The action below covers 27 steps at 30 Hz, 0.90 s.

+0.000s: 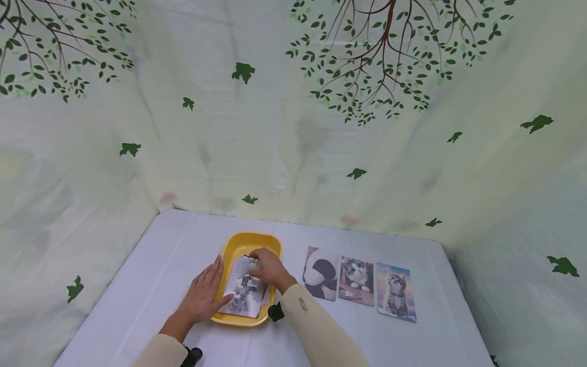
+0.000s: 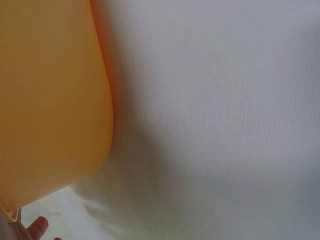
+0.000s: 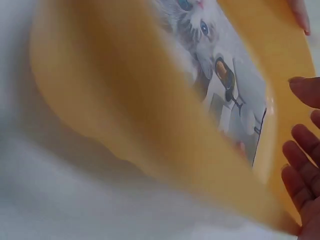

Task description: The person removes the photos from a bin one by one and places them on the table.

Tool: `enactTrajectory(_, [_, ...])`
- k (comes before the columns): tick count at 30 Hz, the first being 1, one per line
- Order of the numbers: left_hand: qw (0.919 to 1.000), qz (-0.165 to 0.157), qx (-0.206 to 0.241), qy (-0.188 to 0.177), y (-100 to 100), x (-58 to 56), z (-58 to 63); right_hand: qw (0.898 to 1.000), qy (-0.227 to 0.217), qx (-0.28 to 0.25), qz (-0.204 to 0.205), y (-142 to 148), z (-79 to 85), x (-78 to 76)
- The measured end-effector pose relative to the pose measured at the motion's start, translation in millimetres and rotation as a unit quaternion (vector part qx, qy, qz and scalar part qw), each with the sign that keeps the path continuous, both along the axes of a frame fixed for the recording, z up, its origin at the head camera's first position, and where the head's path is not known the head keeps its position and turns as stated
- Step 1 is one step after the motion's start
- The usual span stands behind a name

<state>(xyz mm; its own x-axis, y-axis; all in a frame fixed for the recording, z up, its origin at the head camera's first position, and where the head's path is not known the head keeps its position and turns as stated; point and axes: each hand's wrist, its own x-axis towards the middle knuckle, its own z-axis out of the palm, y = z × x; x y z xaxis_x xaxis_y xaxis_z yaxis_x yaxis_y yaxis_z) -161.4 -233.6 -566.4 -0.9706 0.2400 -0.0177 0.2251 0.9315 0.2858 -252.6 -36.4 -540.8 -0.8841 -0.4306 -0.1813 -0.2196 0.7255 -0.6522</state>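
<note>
A yellow tray [image 1: 253, 236] stands on the white-covered table, with a kitten picture card [image 1: 243, 302] lying in it. The edge of another card [image 1: 266, 296] shows beneath at its right side. My left hand [image 1: 202, 293] rests along the tray's left rim, fingers extended and thumb reaching over the card's lower left. Over the card's upper end is my right hand [image 1: 271, 269]. In the right wrist view, that right hand [image 3: 306, 165] has its fingers loosely bent, beside the card's edge. Only fingertips of the left hand [image 2: 37, 228] show below the tray wall in the left wrist view.
Right of the tray, three picture cards lie in a row: a panda card [image 1: 320, 273], a grey-and-white cat card [image 1: 356, 280] and a kitten card with a blue sky [image 1: 396, 293]. Behind the table [image 1: 367, 239] hangs a pale cloth [image 1: 275, 127] printed with leaves.
</note>
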Motion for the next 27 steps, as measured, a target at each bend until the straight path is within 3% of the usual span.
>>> enactTrajectory(9, [1.0,0.004,-0.006,0.002,0,-1.8,2.1,0.999,0.004,0.05,-0.006,-12,2.3,-5.5])
enactTrajectory(22, [1.0,0.003,-0.002,0.006,0,-0.2,-0.3,0.994,-0.06,0.075,-0.053,-22,-8.5,-7.3])
enactTrajectory(27, [1.0,0.001,-0.004,0.006,0,-0.2,-1.0,0.994,-0.062,0.081,-0.051,-22,-9.2,-8.4])
